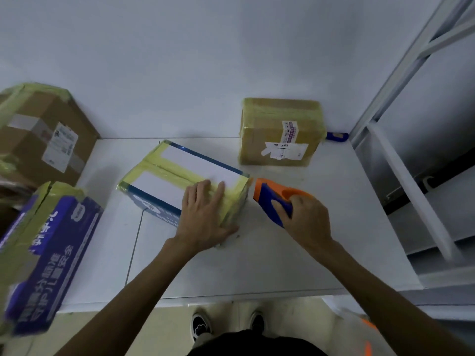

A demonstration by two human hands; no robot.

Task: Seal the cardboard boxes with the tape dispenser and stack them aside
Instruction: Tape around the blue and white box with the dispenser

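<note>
Four taped boxes (195, 165), one tape dispenser (270, 197)

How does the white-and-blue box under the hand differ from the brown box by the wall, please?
The white-and-blue box is white-topped with blue edges; the brown box is plain cardboard with labels. The left hand presses the white-and-blue box; the brown box stands untouched. Both carry yellowish tape.
</note>
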